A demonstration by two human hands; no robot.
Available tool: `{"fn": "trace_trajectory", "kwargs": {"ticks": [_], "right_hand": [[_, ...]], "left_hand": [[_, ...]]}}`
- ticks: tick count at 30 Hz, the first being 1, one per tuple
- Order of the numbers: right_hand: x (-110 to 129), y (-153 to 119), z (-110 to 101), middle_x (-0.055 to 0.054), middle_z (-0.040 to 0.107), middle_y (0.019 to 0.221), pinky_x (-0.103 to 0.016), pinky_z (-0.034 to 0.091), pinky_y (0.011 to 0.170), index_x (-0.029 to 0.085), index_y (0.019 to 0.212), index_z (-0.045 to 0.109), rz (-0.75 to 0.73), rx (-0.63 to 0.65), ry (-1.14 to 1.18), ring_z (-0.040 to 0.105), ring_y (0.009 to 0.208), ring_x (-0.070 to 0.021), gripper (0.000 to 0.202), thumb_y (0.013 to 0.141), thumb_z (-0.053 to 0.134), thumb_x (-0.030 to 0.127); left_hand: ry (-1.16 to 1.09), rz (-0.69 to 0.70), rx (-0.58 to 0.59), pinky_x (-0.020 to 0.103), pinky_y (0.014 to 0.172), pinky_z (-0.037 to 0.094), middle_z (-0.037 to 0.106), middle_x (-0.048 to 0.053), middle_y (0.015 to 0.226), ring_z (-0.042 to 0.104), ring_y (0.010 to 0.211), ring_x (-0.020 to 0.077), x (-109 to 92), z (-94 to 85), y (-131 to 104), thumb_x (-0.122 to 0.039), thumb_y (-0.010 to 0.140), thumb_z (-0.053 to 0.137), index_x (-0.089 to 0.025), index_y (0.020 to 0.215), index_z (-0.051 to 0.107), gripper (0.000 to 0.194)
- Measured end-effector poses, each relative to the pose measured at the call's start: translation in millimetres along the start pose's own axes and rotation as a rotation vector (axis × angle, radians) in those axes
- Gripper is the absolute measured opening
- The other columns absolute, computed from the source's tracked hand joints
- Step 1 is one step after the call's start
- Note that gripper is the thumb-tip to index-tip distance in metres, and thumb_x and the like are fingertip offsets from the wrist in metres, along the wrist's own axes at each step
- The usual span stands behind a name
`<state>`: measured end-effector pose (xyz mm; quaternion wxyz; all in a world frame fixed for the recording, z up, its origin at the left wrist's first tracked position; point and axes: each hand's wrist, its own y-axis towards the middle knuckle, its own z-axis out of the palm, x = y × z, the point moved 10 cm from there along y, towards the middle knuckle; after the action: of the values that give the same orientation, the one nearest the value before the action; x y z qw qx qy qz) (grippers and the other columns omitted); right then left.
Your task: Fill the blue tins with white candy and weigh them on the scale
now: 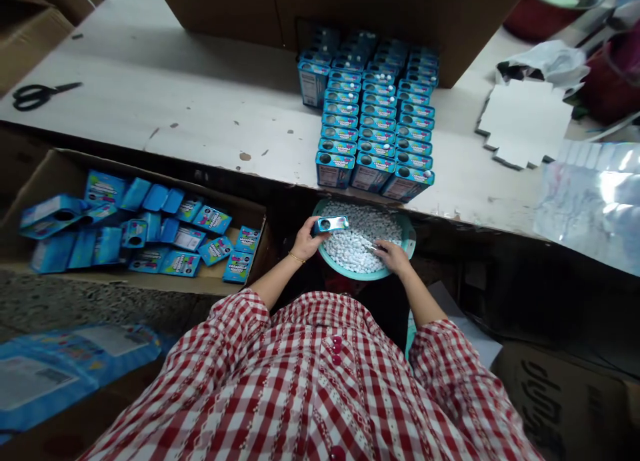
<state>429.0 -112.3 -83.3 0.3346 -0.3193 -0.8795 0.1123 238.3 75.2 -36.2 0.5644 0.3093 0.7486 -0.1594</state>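
Note:
My left hand [306, 240] is closed around a small blue candy box [332, 224], its top with an oval window turned up. The box is over the left rim of a turquoise basin [411, 240] full of small white candies [357, 244]. On the basin's right side, my right hand [393, 256] has its fingers drawn together at the surface of the candies. Something small may be at its fingertips, but I cannot make it out.
Rows of upright blue boxes [377, 124] stand on the white table [210, 108] against a large carton [360, 11]. An open carton [200, 286] holds jumbled blue boxes at the left. Scissors [45, 96] lie far left; stacked white cards [525, 121] lie right.

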Motion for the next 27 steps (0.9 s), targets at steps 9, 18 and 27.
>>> {"fn": "trace_trajectory", "kwargs": {"ticks": [9, 18, 27], "right_hand": [[60, -46, -80, -0.006, 0.068, 0.108, -0.033, 0.046, 0.088, 0.02, 0.11, 0.065, -0.292, -0.045, 0.193, 0.062, 0.099, -0.0207, 0.034, 0.081, 0.054, 0.033], [162, -68, -98, -0.011, 0.067, 0.104, -0.032, 0.047, 0.072, 0.023, 0.111, 0.063, -0.224, 0.067, -0.719, 0.065, 0.087, -0.0243, 0.034, 0.09, 0.04, 0.034], [182, -96, -127, -0.01, 0.067, 0.096, -0.028, 0.046, 0.064, 0.02, 0.11, 0.062, -0.273, -0.073, -0.744, 0.066, 0.077, -0.0212, 0.034, 0.092, 0.036, 0.033]], "left_hand": [[0.099, 0.112, 0.059, 0.037, 0.09, 0.043, 0.061, 0.006, 0.101, 0.057, 0.097, 0.0212, -24, 21.5, 2, -0.025, 0.07, 0.068, -0.02, 0.101, 0.057, 0.034], [0.228, 0.201, 0.144, 0.04, 0.096, 0.04, 0.059, 0.007, 0.109, 0.053, 0.106, 0.0234, -46, 39.7, 1, -0.021, 0.071, 0.062, -0.021, 0.106, 0.058, 0.035], [0.083, 0.158, 0.054, 0.036, 0.092, 0.044, 0.057, 0.007, 0.103, 0.055, 0.1, 0.021, -47, 9.5, -4, -0.029, 0.07, 0.067, -0.019, 0.101, 0.058, 0.034]]}}
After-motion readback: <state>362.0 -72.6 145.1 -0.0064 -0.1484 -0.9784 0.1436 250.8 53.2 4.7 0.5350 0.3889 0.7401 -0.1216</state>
